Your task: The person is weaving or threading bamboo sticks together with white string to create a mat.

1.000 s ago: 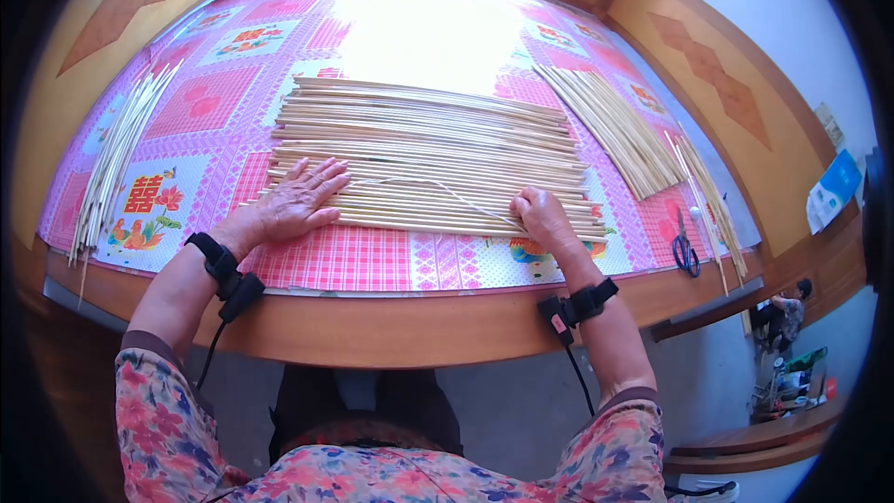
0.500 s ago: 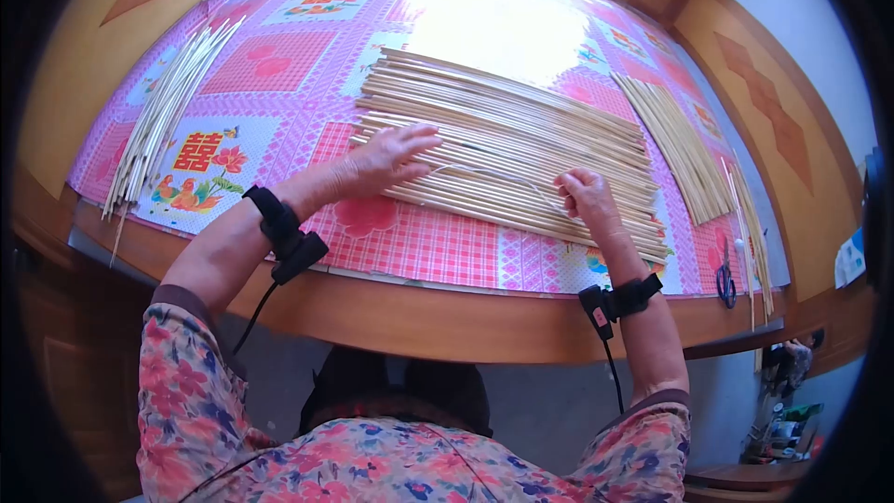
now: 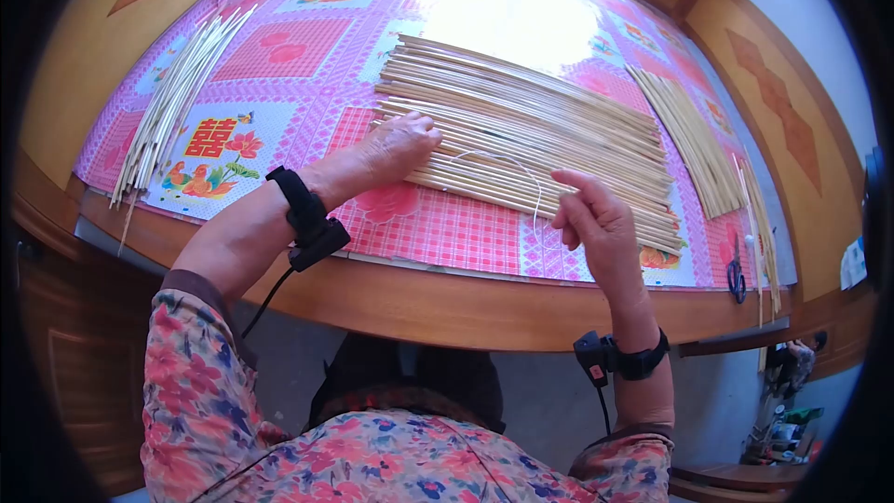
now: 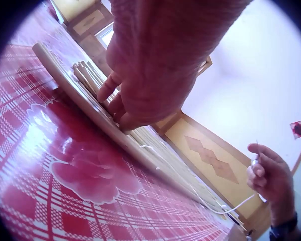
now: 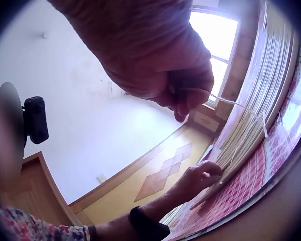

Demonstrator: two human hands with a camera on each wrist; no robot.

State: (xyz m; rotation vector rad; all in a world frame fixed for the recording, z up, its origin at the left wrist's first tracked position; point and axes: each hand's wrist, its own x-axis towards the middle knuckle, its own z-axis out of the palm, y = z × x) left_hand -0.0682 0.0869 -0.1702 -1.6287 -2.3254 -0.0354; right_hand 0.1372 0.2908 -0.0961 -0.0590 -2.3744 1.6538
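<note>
A mat-like row of thin pale sticks [image 3: 531, 126] lies side by side on the table. At the left end of its near edge my left hand [image 3: 402, 144] curls its fingers over the nearest sticks, gripping them between thumb and fingers. White string [image 3: 538, 191] lies over the sticks and rises in a curve to my right hand [image 3: 601, 228]. That hand is raised off the row near its front right part, its fingers bent, pinching the string. In the left wrist view a metal band [image 4: 255, 161] shows on a finger, and a thin needle-like sliver stands above it.
A loose bundle of sticks [image 3: 182, 98] lies at the left, another bundle [image 3: 684, 140] at the right. Scissors [image 3: 736, 278] and a few thin sticks [image 3: 765, 242] lie at the right edge. A patterned pink cloth [image 3: 438, 237] covers the table. Another person [image 3: 793, 363] is far off at lower right.
My left hand lifted from the sticks, moved right in the view and came down with fingers curled. My right hand rose off the row toward me, drawing the string up. The head view turned left.
</note>
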